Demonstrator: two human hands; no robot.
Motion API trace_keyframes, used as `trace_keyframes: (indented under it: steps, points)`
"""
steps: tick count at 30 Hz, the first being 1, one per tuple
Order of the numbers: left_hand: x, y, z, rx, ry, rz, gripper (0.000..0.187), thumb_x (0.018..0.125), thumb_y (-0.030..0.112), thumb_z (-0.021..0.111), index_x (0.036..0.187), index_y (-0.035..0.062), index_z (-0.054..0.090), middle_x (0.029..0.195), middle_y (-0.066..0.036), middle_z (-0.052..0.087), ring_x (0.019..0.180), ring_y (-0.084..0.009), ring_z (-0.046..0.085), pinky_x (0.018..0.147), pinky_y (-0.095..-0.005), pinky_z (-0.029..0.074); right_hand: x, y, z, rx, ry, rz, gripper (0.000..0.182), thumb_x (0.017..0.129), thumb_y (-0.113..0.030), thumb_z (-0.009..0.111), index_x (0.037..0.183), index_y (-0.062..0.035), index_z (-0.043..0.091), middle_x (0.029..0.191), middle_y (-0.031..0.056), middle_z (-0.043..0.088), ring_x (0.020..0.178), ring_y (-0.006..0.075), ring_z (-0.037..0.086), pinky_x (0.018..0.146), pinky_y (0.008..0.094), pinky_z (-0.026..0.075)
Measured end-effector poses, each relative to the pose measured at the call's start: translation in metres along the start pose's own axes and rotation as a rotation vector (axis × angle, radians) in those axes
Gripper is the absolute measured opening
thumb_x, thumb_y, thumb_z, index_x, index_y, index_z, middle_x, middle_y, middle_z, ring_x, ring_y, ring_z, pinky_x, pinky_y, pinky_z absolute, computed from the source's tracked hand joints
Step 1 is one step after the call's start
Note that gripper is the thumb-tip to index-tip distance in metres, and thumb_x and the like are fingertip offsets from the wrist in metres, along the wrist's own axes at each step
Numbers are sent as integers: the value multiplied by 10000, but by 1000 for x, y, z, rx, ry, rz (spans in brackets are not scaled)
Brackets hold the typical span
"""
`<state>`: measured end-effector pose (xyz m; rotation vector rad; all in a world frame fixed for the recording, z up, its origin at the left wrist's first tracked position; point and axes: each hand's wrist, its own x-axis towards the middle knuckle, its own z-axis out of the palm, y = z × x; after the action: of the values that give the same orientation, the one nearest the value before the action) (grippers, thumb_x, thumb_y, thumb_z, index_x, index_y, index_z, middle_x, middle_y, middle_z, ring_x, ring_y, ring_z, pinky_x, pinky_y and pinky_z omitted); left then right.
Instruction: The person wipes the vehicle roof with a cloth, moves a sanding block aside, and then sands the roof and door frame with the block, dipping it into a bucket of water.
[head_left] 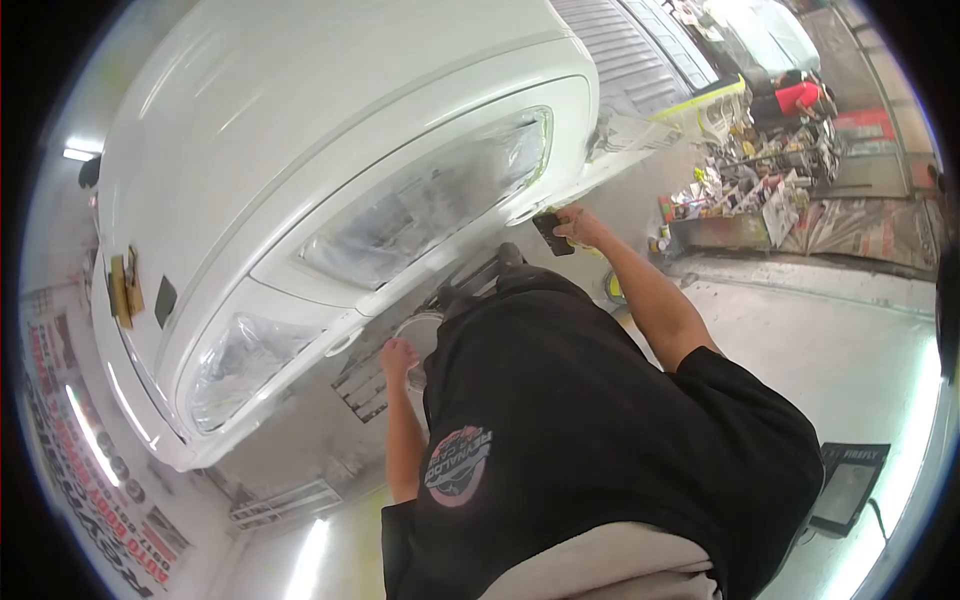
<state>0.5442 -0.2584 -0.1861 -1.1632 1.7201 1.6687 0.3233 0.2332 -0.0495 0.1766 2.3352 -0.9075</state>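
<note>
At the centre-left my left hand [399,358] hangs beside my dark shirt with its fingers curled; what they hold, if anything, is too small to tell. A round pale rim [418,322] lies just past it. My right hand [580,226] is closed on a black phone-like object [553,234], held out between my body and the vehicle. The white vehicle [330,130] fills the upper left. Clear film covers its large window [430,200] and its smaller window [250,360], with a greenish edge at the large one's far end.
A cluttered workbench [730,232] stands at the upper right, with a person in red [797,98] beyond it. A FIREFLY lamp [850,487] is at the lower right. Metal grating [362,388] lies left of my body. A lettered banner [85,460] hangs at far left.
</note>
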Motion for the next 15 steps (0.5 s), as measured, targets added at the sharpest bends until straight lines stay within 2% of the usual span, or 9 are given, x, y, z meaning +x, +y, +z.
trace_keyframes:
  steps: [3, 6, 7, 8, 9, 11, 12, 13, 15]
  points:
    - [7, -5, -7, 18, -6, -19, 179, 965, 217, 599, 1027, 53, 637, 780, -49, 652, 625, -176, 667, 534, -326, 560, -18, 26, 8, -99, 142, -158, 475, 796, -279, 769, 1174, 5, 717, 1082, 234, 724, 1023, 356, 695, 920, 441, 533]
    - [-1, -3, -19, 4, -37, 18, 189, 974, 237, 598, 1038, 62, 627, 790, -53, 651, 631, -182, 664, 549, -340, 566, -10, 97, 22, -210, 115, -23, 499, 800, -282, 767, 1201, 8, 709, 1210, 271, 690, 1130, 395, 664, 986, 452, 514]
    - [-1, -4, -24, 9, -43, -7, 199, 977, 249, 600, 1050, 66, 622, 795, -55, 652, 637, -187, 664, 557, -341, 565, -35, 74, 12, -110, 77, 83, 473, 804, -279, 765, 1184, -2, 720, 1164, 250, 715, 1082, 378, 686, 949, 449, 528]
    - [0, -5, -25, 4, -31, -34, 209, 979, 261, 602, 1062, 70, 618, 800, -58, 652, 643, -193, 664, 564, -343, 565, -18, 114, 21, -166, 8, 133, 428, 807, -286, 751, 1138, -16, 736, 1077, 234, 735, 1027, 392, 698, 907, 451, 538]
    - [0, -8, -31, -13, -1, -63, 220, 982, 274, 604, 1074, 74, 613, 804, -60, 653, 648, -198, 664, 571, -344, 564, -11, 148, 26, -423, 11, -113, 386, 802, -293, 744, 1085, -30, 745, 1010, 225, 740, 990, 411, 698, 869, 454, 542]
    - [13, -31, -40, -303, -61, -156, 213, 999, 294, 583, 1120, 120, 598, 812, -69, 665, 651, -215, 659, 548, -324, 520, -22, 156, 26, -534, 35, -131, 375, 794, -313, 737, 1043, -33, 747, 1011, 229, 740, 986, 427, 695, 849, 470, 541]
    - [5, -33, -35, -180, 46, -43, 205, 995, 281, 573, 1118, 118, 597, 849, -73, 686, 662, -200, 656, 549, -328, 515, -30, 152, 25, -218, 58, -2, 389, 792, -317, 733, 1054, -30, 752, 966, 228, 745, 916, 397, 717, 830, 466, 541]
    - [10, -45, -41, -332, -69, 4, 203, 984, 263, 575, 1110, 108, 610, 865, -63, 695, 673, -187, 660, 548, -324, 518, -6, 188, 32, -399, 56, -187, 382, 802, -279, 735, 1066, -2, 750, 908, 195, 760, 848, 297, 726, 802, 437, 537]
    - [51, -87, -39, -369, -150, 93, 146, 962, 210, 577, 1030, 95, 637, 789, -64, 678, 635, -177, 653, 522, -316, 510, 30, 246, 39, -298, 75, -342, 290, 816, -152, 724, 1026, 48, 742, 813, 90, 728, 782, 156, 636, 734, 375, 511]
